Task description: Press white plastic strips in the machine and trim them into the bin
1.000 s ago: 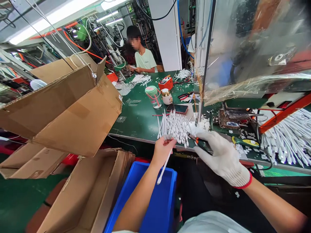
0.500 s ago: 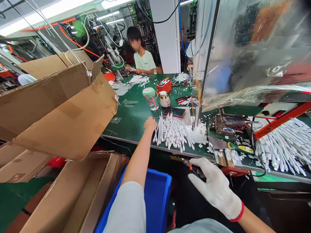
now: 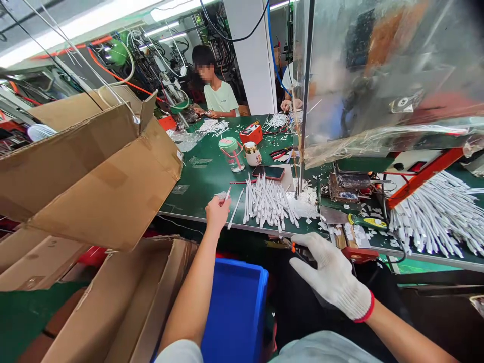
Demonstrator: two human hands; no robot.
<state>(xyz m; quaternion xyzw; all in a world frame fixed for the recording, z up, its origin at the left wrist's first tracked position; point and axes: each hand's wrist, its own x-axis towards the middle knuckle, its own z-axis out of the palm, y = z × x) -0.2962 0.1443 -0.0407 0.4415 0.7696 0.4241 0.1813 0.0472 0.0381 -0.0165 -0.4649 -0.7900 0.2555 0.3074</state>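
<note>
My bare left hand (image 3: 218,212) is closed on a thin white stick-like piece (image 3: 228,193), at the front of the green table (image 3: 200,194). Just right of it, one similar stick lies apart, beside a loose pile of white sticks (image 3: 270,201) with thicker near ends. My right hand (image 3: 330,277), in a white knitted glove with a red cuff, is wrapped round small pliers (image 3: 293,246) below the table edge. Orange shows on the tool; the glove hides most of its handles.
A phone (image 3: 268,173), a white mug (image 3: 252,154) and a lidded jar (image 3: 231,154) stand behind the pile. At right are a scraper (image 3: 365,221) and a larger stick heap (image 3: 431,217). Cardboard boxes (image 3: 109,186) fill the left; a blue bin (image 3: 236,307) sits below. A co-worker (image 3: 221,96) works opposite.
My left hand has drawn back and left from the pile's edge and now shows a white stick in its fingers. Another stick lies apart from the pile. My right hand keeps the pliers.
</note>
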